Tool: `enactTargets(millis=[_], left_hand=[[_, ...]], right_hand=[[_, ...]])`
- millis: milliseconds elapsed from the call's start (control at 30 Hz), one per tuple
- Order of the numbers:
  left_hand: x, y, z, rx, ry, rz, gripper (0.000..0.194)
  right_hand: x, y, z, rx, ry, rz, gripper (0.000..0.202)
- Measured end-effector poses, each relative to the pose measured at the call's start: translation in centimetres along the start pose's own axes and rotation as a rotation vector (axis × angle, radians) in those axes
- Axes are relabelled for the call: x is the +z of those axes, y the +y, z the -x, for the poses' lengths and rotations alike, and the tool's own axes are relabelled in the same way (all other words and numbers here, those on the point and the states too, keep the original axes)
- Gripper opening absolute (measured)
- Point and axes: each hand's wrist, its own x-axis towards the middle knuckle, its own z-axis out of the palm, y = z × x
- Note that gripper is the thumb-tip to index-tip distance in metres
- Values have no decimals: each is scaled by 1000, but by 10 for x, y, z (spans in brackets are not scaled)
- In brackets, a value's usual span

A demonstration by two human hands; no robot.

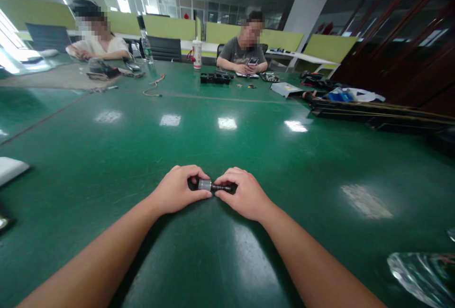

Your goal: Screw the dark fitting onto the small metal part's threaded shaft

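A small silver metal cylinder with a dark ridged shaft (205, 185) lies lengthwise between my two hands, low over the green tabletop (227, 151). My left hand (181, 188) curls around the silver end, thumb on the near side and fingers on the far side. At the dark shaft end, my right hand (245, 194) is closed the same way, its fingertips and thumb near the joint between cylinder and shaft. The fingertips of both hands almost meet. The exact kind of part is too small to make out.
Across the table sit two people, one behind a black plastic part (215, 77). A white cup (197, 54) and a bottle (146, 48) stand there. Long dark bars (355, 110) lie at the right, clear plastic (419, 270) at lower right, a white object (12, 169) at left.
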Motion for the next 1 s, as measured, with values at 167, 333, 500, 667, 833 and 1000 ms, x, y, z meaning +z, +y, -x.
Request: enactTargets(millis=[167,333,500,667,833,1000], left_hand=[[1,0,-1,-9,4,-6,26],[1,0,-1,3,12,-10,27],[1,-1,-1,13,13,-21,27],[1,-2,-1,23,20,-25,27],[2,-3,-1,34,29,-14,27],[2,-3,-2,27,37,-1,24]], right_hand=[[0,0,1,-7,14,3,12],[-2,-2,2,-9,30,10,11],[-3,-2,2,-8,44,38,11],[-3,1,2,-9,65,65,11],[-3,2,2,6,72,63,12],[-6,6,3,9,78,78,12]])
